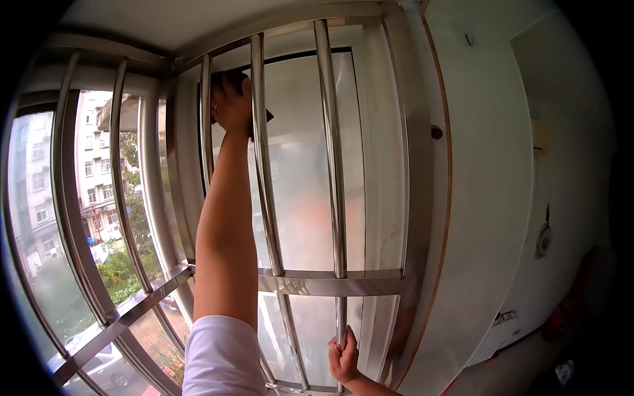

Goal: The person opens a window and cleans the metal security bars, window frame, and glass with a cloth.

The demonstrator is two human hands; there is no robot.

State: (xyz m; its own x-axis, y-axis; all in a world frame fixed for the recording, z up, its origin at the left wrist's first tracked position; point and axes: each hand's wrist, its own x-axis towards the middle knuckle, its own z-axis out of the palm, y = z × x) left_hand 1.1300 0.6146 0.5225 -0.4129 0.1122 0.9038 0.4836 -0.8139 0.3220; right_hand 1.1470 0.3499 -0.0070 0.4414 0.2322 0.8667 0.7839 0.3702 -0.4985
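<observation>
Reaching up between two steel bars, my left hand [231,104] is closed on a dark cloth-like item [260,121], held against the upper left part of a frosted glass pane [297,145]. The item's exact shape is partly hidden by the hand and a bar. A ring shows on one finger. Low down, my right hand [344,356] is wrapped round a vertical steel bar [341,317] below the horizontal crossbar [330,284]. The bars stand between the camera and the pane.
On the left, more bars [125,198] cross a window with a building [99,152], plants [125,277] and parked vehicles outside. A pale wall [489,198] stands on the right, with a small hook [469,39] and a hanging object [543,239].
</observation>
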